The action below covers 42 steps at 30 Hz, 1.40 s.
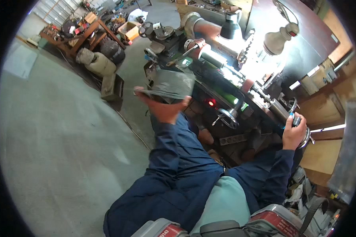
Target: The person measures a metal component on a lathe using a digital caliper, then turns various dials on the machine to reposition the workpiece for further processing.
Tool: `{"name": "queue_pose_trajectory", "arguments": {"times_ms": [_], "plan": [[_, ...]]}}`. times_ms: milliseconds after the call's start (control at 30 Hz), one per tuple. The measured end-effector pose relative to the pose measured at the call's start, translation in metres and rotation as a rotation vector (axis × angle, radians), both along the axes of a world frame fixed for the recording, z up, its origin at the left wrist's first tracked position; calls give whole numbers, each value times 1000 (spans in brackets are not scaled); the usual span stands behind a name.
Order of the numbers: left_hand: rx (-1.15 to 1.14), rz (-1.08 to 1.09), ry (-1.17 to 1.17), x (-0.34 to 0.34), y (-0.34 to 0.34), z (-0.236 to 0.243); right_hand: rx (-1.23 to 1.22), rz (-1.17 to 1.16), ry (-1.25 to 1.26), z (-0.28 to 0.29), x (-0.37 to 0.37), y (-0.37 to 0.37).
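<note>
In my left hand (pixel 165 110) is a see-through rectangular sheet (pixel 174 82), gripped by its near edge with thumb and fingers on either side. It is blurred and stands in front of the left part of a metal lathe (pixel 203 81). At the lathe's right end, my right hand (pixel 294 133) is closed round a small dark piece with a blue end (pixel 296 120); whether that piece is fixed to the machine I cannot tell. A silver handwheel (pixel 305 138) sits just beside that hand. Along the lathe, a shiny cylinder (pixel 215 58) and a tailstock barrel (pixel 279 110) catch the light.
Two lamps, a dark one (pixel 230 27) and a pale one (pixel 280 39), hang over the lathe. A chrome carriage handwheel (pixel 228 118) juts toward my knees. Left of it stand a gas cylinder (pixel 97 62) and a cluttered wooden bench (pixel 81 37). A cable (pixel 132 130) crosses the floor.
</note>
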<state>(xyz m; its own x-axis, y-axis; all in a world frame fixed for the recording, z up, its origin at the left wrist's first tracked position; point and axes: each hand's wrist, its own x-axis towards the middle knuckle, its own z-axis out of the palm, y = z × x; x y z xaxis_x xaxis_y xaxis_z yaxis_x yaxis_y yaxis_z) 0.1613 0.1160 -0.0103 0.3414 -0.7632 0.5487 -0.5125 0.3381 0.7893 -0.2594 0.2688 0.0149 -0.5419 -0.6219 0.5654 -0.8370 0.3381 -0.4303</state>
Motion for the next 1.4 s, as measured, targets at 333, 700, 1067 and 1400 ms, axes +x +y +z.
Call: {"name": "queue_pose_trajectory", "arguments": {"times_ms": [333, 700, 1067, 1400], "plan": [[232, 514, -204, 166, -36, -108, -22, 27, 171, -15, 38, 21], [859, -40, -380, 108, -98, -300, -49, -29, 355, -31, 60, 22], [841, 0, 55, 152, -112, -438, -70, -80, 406, -43, 60, 20], [1179, -155, -77, 117, -186, -412, 18, -55, 402, -33, 64, 18]]}}
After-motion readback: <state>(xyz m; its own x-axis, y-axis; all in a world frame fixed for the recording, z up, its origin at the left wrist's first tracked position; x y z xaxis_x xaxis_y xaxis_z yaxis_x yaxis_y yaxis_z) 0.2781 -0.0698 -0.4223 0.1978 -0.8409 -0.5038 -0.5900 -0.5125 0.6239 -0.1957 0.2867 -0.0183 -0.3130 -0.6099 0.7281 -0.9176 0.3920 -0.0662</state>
